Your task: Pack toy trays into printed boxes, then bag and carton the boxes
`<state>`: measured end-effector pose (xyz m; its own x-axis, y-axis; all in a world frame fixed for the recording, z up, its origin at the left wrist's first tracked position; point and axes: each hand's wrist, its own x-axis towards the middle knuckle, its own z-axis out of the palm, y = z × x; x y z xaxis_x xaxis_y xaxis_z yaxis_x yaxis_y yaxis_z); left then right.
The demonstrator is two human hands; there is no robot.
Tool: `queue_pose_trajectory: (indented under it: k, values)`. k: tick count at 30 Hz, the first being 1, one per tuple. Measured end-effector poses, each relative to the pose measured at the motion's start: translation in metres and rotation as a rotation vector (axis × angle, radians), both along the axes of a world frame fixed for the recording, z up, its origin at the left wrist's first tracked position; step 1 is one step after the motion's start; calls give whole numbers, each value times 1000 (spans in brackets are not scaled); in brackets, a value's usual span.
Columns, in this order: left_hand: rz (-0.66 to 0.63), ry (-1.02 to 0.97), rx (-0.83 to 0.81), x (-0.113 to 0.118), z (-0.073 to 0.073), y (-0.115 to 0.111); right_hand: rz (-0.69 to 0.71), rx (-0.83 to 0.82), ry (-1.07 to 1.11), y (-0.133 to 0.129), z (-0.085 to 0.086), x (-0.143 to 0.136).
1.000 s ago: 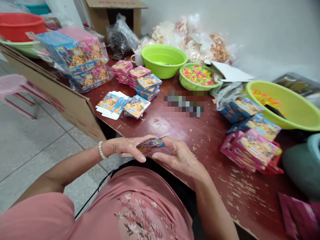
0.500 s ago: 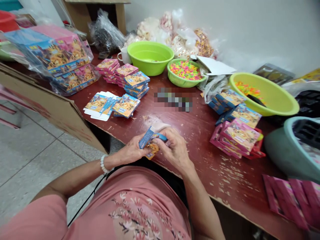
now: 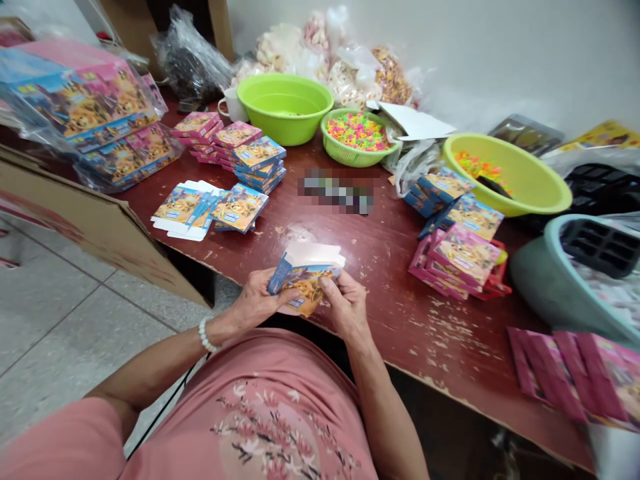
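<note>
An unfolded blue and yellow printed carton [image 3: 306, 283] is held between both hands at the table's front edge, its white flaps pointing away from me. My left hand [image 3: 263, 297] pinches its left side, thumb on the printed face. My right hand [image 3: 346, 303] grips the right edge, thumb on top. Beyond my left hand lie flat cartons with white flaps [image 3: 181, 212] and, beside them, blue boxes [image 3: 241, 208]. Further back stand a stack of blue boxes [image 3: 260, 160] and stacks of pink boxes [image 3: 235, 135].
A green basin [image 3: 285, 107], a basket of colourful small pieces [image 3: 357, 133] and a yellow basin [image 3: 530, 180] line the back. Pink boxes [image 3: 463, 257] and a grey-blue tub [image 3: 545, 280] stand at the right. Bagged boxes [image 3: 90, 107] sit at the far left.
The carton, bent and partly covered by my right hand before, is now spread flatter with its printed face showing. My right hand has moved to its right edge. The view has shifted slightly.
</note>
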<state>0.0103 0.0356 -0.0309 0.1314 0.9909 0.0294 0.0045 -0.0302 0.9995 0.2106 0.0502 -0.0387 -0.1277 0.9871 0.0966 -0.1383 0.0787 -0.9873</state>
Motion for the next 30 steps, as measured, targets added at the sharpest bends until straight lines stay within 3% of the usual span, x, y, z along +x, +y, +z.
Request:
queue_pose_trajectory:
  k: [3,7,9,12,15,19,22,27,30]
  values:
    - [45,-60,-85,6,-8,-3,-87,-1,-47,-8,-7,-1]
    - [208,-50,-90,8,-21,-10,38,-100,-25,-18,-17,4]
    - [196,-62,-134,7,-29,-14,99,-134,-46,-23,-22,7]
    - [136,-147,-176,6,-35,-19,85,-143,-113,-33,-28,9]
    - [127,-163,-100,4,-35,-23,68,-144,-119,-41,-32,7]
    - [106,11,50,-6,-36,-31,55,-76,-94,-46,-35,3]
    - [11,115,11,-17,-34,-32,63,-29,-124,-46,-36,5]
    - [-70,179,-23,-25,-23,-16,-92,15,-319,-36,-34,11]
    - [-56,252,32,-20,-22,-7,-137,-10,-240,-30,-33,11]
